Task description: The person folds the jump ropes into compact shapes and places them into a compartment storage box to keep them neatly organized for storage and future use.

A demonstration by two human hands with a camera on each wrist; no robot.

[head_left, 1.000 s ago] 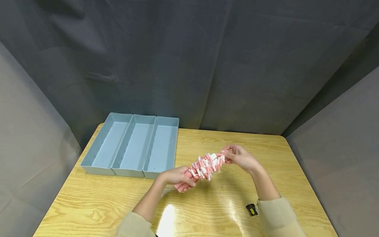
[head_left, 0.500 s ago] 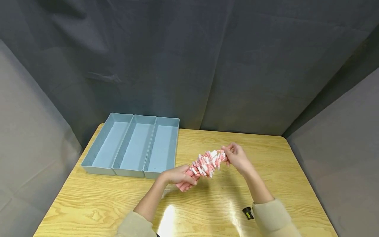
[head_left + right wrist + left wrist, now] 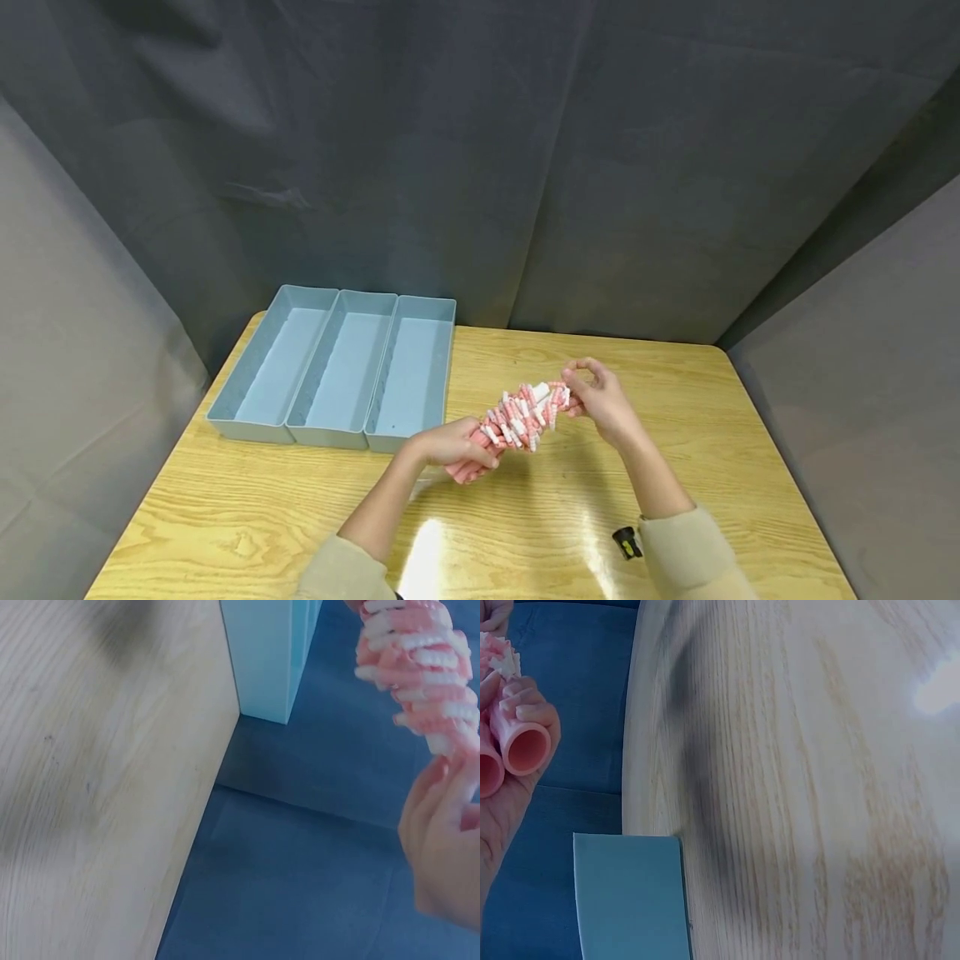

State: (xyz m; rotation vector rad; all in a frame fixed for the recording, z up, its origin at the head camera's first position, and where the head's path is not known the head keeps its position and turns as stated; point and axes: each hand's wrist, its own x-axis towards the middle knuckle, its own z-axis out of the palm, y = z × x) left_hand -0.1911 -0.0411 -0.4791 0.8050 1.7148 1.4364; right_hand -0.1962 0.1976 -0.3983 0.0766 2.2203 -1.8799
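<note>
Over wooden table [image 3: 675,467], 2 hands grip, apparently, pink-white beaded rope [image 3: 517,417].

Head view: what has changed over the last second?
The right hand has drawn in slightly toward the left hand, so the pink and white beaded rope bundle between them is bunched shorter. Both hands still grip it at its ends. The three blue trays and the table have not moved.

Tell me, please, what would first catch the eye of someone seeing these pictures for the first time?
The pink and white beaded bundle with pink tube handles stands out, held above the middle of the light wooden table. The left hand grips its handle end, and the right hand holds the other end. Three long pale blue plastic trays sit side by side at the table's far left.
</note>
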